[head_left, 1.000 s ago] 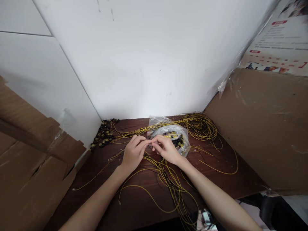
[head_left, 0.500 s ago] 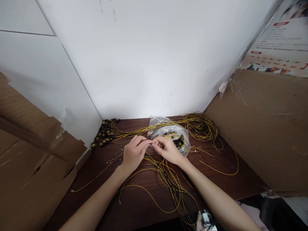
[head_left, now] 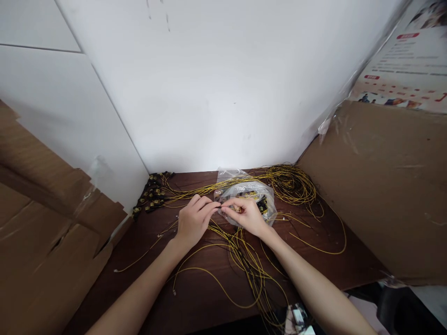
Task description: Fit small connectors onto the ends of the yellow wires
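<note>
Above the middle of the brown table my hands meet fingertip to fingertip. My left hand (head_left: 192,221) is closed, pinching a small black piece (head_left: 219,207) between thumb and fingers. From the other side my right hand (head_left: 248,217) is closed in a pinch, with a thin yellow wire along its fingers; its exact grip on the wire is partly hidden. Behind the right hand lies a clear plastic bag (head_left: 268,195) holding black and yellow parts. Loose yellow and black wires (head_left: 240,251) spread below both hands toward the table's front edge.
At the back right sits a coil of yellow wires (head_left: 293,181). Its strands run left to a cluster of black and yellow connectors (head_left: 150,193). Cardboard sheets (head_left: 377,195) stand at both sides, and a white wall (head_left: 223,93) closes off the back.
The hands stay nearly in place. My right fingers have straightened slightly, and more of the black piece shows. The free end of a yellow wire at the left has shifted right.
</note>
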The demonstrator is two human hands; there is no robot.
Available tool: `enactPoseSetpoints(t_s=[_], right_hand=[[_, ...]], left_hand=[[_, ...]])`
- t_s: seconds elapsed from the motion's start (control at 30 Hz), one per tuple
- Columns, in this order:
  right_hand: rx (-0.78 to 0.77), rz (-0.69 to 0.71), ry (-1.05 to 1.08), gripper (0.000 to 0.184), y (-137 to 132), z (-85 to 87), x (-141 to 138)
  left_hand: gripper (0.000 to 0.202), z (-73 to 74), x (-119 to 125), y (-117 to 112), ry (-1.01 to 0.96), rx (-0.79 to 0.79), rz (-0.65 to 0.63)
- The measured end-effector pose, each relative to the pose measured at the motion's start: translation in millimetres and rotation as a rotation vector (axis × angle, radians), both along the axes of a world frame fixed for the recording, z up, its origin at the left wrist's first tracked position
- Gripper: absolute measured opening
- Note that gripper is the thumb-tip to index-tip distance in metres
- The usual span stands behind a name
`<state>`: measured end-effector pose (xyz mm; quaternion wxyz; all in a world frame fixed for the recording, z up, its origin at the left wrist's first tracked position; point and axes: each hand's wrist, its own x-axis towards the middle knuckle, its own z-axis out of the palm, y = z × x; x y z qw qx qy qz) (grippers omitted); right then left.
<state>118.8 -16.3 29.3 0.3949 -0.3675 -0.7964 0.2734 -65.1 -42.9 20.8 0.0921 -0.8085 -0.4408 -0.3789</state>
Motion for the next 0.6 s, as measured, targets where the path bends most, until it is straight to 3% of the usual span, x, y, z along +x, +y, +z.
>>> enactPoseSetpoints(t_s=[0.17,0.37,0.6], right_hand=[[0.058,-0.055,-0.038,0.020,4.7,3.0,6.1],[0.162,0.005,-0.189,0.019,4.1,1.2,7.5],[0.181,0.039,-0.268,0.018,3.9,-4.1,5.6]], left_hand=[[0.017,-1.4,-2.2,1.7,0.027,-0.026,0.012],[0.019,-6.1,-1.6,2.2,0.044,-0.061,0.001],[0.017,-8.5,1.5,0.1,0.075,-0.077,-0.030]])
